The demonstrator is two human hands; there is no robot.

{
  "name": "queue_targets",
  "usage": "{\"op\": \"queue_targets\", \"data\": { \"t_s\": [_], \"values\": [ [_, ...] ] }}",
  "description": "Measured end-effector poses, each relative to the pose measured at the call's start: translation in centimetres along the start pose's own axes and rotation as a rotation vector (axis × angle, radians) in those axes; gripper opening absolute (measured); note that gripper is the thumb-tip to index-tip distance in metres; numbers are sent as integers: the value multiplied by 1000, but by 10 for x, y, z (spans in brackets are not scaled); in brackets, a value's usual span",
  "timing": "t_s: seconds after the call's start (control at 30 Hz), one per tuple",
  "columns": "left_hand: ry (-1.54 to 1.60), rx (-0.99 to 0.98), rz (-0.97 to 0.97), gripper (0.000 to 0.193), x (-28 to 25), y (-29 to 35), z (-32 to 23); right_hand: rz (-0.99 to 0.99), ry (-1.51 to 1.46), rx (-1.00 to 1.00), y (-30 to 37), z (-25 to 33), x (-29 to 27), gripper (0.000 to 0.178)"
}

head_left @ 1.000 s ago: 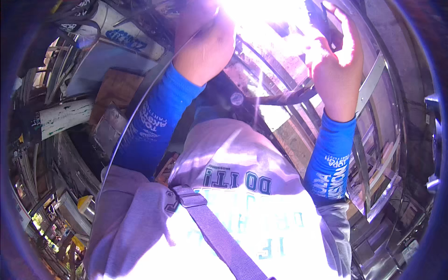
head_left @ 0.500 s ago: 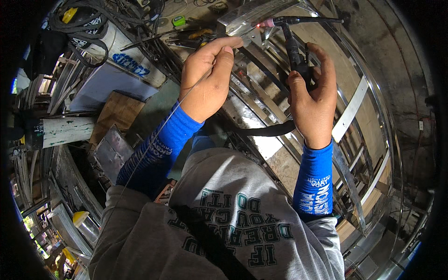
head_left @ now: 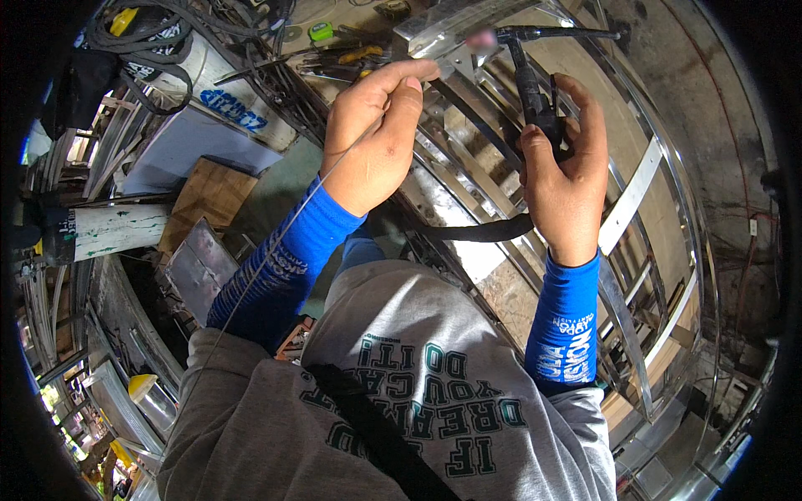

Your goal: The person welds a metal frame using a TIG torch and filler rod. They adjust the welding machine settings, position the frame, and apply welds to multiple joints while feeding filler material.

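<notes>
My right hand (head_left: 561,171) grips the black handle of a welding torch (head_left: 530,79), whose head points left with a pinkish tip near a shiny steel piece (head_left: 455,29). A black hose (head_left: 480,231) runs from the torch under my wrist. My left hand (head_left: 376,134) pinches a thin wire filler rod (head_left: 276,250) that runs down along my blue-sleeved forearm. Both hands are raised over a stainless steel frame (head_left: 635,200) of bars and flat strips.
Several hand tools (head_left: 351,54) lie at the top. Coiled black cables (head_left: 159,33) rest on a white drum (head_left: 213,88) at the upper left. A wooden board (head_left: 205,196) and a metal sheet (head_left: 196,267) lie to the left. A yellow-topped cylinder (head_left: 150,397) stands lower left.
A bright welding glare that washed out the top a second ago is gone. Both hands stay at the joint, now plainly visible with torch and rod.
</notes>
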State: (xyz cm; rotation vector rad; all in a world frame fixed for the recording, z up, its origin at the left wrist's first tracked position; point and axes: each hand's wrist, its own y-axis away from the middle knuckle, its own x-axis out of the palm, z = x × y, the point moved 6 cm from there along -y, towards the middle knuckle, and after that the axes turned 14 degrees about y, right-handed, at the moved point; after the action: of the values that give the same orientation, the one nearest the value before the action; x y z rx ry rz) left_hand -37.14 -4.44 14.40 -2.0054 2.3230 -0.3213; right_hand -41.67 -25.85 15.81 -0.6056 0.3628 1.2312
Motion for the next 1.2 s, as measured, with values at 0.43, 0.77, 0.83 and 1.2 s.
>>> {"op": "queue_targets", "data": {
  "t_s": [0.43, 0.77, 0.83, 1.2],
  "values": [
    [19, 23, 44, 26, -7, -1, 2, 22, -20, -8, -1, 6, -5, 52],
    [-7, 58, -28, 26, -4, -2, -1, 16, 0, 16, -1, 8, 0, 57],
    [-2, 44, -12, 28, -2, -3, -1, 18, 10, 20, 0, 8, -2, 57],
    [-50, 15, 12, 32, -2, -2, -4, 30, -21, 26, -2, 9, -3, 55]
  ]
}}
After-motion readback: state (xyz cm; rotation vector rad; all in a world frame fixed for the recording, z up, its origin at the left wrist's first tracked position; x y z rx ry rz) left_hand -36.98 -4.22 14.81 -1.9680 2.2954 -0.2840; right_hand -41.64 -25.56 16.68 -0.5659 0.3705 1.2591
